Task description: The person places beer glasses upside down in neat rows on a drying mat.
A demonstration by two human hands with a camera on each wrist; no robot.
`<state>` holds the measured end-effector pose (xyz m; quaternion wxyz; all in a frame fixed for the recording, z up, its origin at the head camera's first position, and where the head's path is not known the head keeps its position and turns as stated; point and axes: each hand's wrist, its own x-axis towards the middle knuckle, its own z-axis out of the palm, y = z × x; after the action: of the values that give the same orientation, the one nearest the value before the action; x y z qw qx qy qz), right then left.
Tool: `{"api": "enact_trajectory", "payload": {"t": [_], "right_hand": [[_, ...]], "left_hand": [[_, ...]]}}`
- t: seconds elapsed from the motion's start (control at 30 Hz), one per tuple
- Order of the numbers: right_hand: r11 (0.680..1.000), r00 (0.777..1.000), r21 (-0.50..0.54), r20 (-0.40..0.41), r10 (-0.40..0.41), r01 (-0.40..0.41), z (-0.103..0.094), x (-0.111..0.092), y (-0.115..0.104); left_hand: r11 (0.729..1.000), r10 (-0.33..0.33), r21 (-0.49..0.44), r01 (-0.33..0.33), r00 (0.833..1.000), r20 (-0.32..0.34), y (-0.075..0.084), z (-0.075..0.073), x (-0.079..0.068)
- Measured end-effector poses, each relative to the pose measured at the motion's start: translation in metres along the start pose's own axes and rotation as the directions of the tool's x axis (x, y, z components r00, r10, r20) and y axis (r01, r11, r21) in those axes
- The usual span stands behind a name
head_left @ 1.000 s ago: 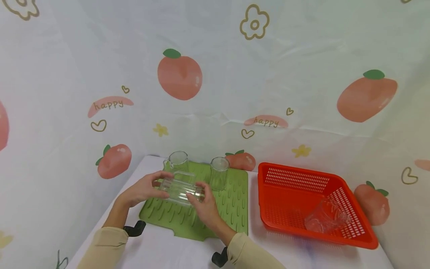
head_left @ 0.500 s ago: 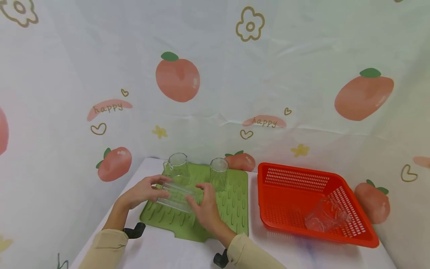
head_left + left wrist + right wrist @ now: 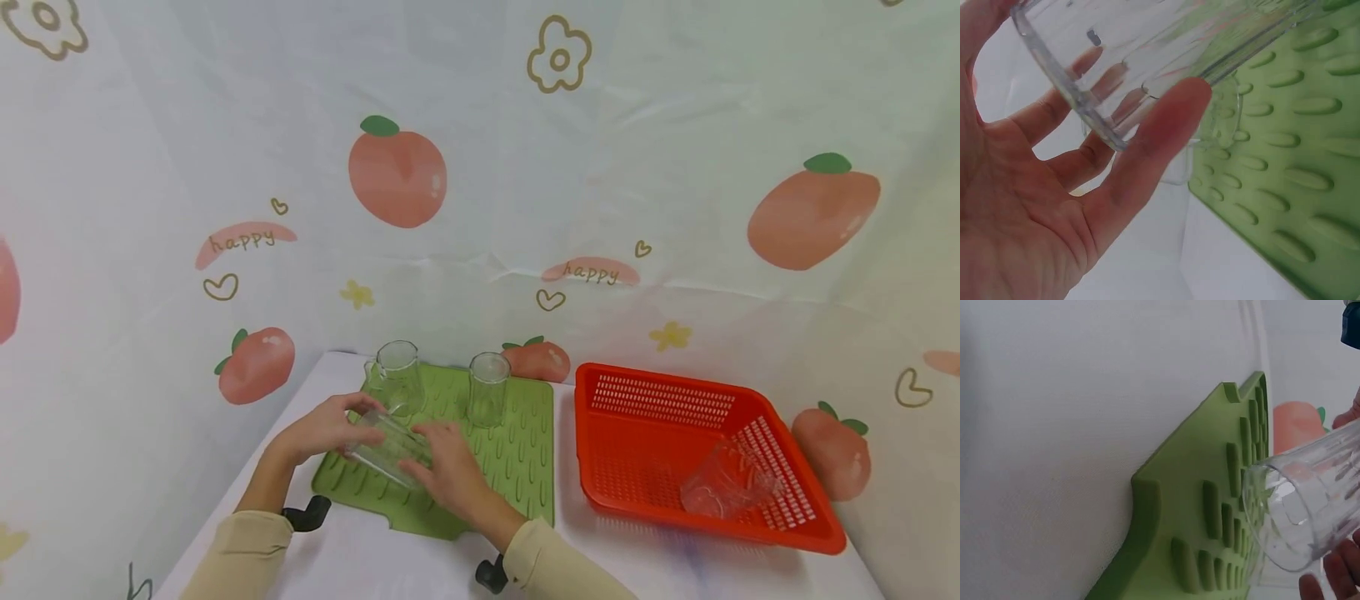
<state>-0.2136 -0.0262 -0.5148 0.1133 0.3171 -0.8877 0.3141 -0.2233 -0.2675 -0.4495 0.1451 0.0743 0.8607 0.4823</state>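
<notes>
Behind everything, a fruit-print backdrop [image 3: 480,242] meets the white table [image 3: 360,558], where a red basket [image 3: 630,442] sits right of a ridged green mat [image 3: 521,450], whose bumps probably hold glassware off the surface. Above the mat, the left hand [image 3: 322,429] wraps thumb and fingers round one end of a tilted clear glass [image 3: 392,454], seemingly to leave the far end free. The right hand [image 3: 453,467] curves at that end; whether it grips is unclear. A handled mug [image 3: 401,379] and a tumbler [image 3: 489,392] stand toward the back, presumably out of the way; another glass [image 3: 716,490] lies tipped in the basket.
</notes>
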Motion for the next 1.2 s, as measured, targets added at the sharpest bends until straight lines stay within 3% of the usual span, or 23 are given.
{"api": "enact_trajectory", "payload": {"t": [0.27, 0.5, 0.8, 1.03, 1.2], "right_hand": [[1.0, 0.995, -0.026, 0.094, 0.014, -0.012, 0.003, 0.003, -0.007], [0.999, 0.997, -0.049, 0.079, 0.01, -0.006, 0.006, 0.007, -0.008], [0.994, 0.993, -0.095, 0.106, 0.056, -0.046, 0.012, 0.012, -0.018], [0.994, 0.996, -0.088, 0.064, 0.066, -0.06, 0.011, 0.015, -0.018], [0.995, 0.993, -0.043, 0.076, 0.088, -0.085, 0.013, 0.015, -0.016]], "left_hand": [[1.0, -0.013, -0.015, 0.013, 1.0, 0.008, 0.006, 0.002, 0.002], [1.0, -0.007, -0.028, 0.008, 0.999, 0.04, 0.005, 0.0, 0.001], [0.999, 0.024, 0.044, -0.024, 1.0, -0.003, 0.012, -0.001, -0.001], [0.999, 0.044, 0.006, -0.045, 0.996, 0.078, 0.005, -0.011, 0.003], [1.0, -0.018, 0.009, 0.017, 0.996, 0.089, -0.005, -0.024, 0.008]]}}
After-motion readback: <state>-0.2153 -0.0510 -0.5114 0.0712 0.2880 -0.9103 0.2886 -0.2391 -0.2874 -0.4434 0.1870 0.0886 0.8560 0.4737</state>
